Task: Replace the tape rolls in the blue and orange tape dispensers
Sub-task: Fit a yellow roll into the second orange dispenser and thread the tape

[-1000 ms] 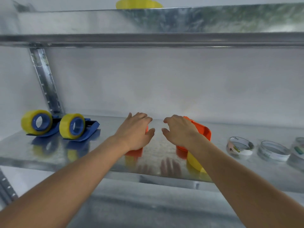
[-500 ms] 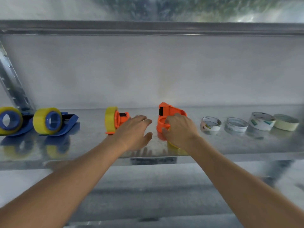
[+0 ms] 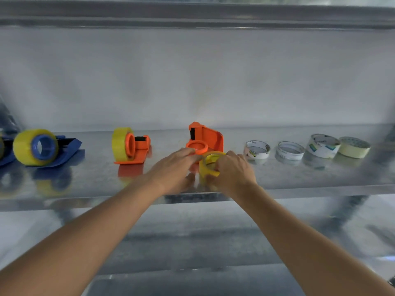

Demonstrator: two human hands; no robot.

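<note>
Your right hand (image 3: pixel 233 169) pinches the yellow tape roll (image 3: pixel 210 164) just before the emptied orange dispenser (image 3: pixel 206 138); your left hand (image 3: pixel 175 167), fingers straight, touches its hub. 4 spare rolls (image 3: pixel 290 150) sit right along the shelf (image 3: pixel 299 180).

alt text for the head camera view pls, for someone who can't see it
The right hand holds a yellow tape roll just off an empty orange dispenser on a metal shelf, the left hand alongside. Loaded dispensers stand left, spare rolls right.
</note>
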